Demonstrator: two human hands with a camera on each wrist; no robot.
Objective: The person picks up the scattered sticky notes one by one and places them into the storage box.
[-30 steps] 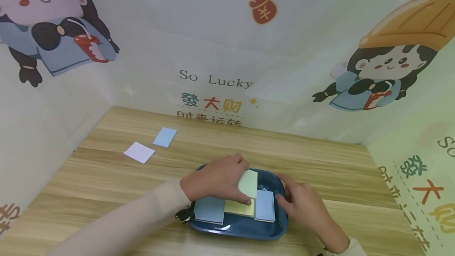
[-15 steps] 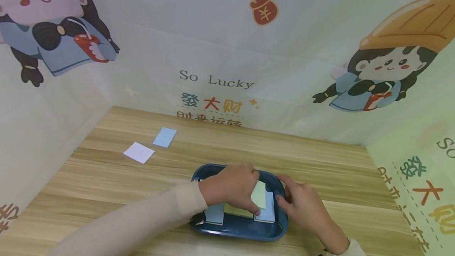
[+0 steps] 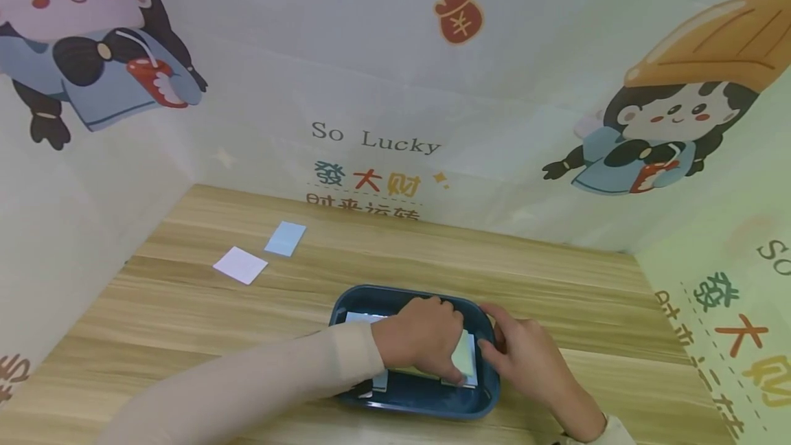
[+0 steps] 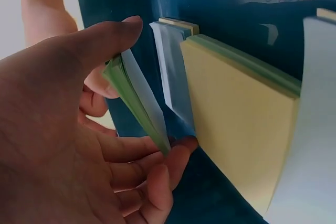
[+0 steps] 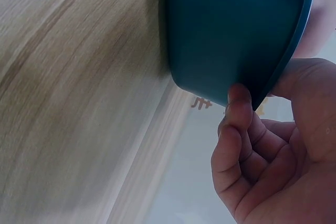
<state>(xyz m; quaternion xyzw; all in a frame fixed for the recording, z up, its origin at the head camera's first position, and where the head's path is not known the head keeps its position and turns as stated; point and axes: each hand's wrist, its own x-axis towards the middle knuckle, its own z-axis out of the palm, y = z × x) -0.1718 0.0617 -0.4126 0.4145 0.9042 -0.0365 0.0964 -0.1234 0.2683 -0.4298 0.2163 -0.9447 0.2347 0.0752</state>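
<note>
My left hand (image 3: 423,336) pinches a green sticky-note pad (image 4: 137,95) between thumb and fingers. The pad is over the right part of a dark blue tray (image 3: 410,409), above a light blue pad (image 4: 176,72). Beside that one in the tray lies a yellow pad (image 4: 239,116) on a green one, and a pale pad (image 4: 304,135) farther left. The left hand and sleeve cover much of the tray's contents in the head view. At the tray's right end my right hand (image 3: 531,362) holds the rim, thumb inside and fingers against the outer wall (image 5: 226,30).
On the wooden table (image 3: 235,321), a light blue note pad (image 3: 285,238) and a pale lilac one (image 3: 240,265) lie at the back left. A printed cloth (image 3: 371,74) walls in the back and both sides.
The left hand has moved right and slightly toward the near side with the green pad, from over the yellow pad to over the blue pad. The right hand stays on the rim.
</note>
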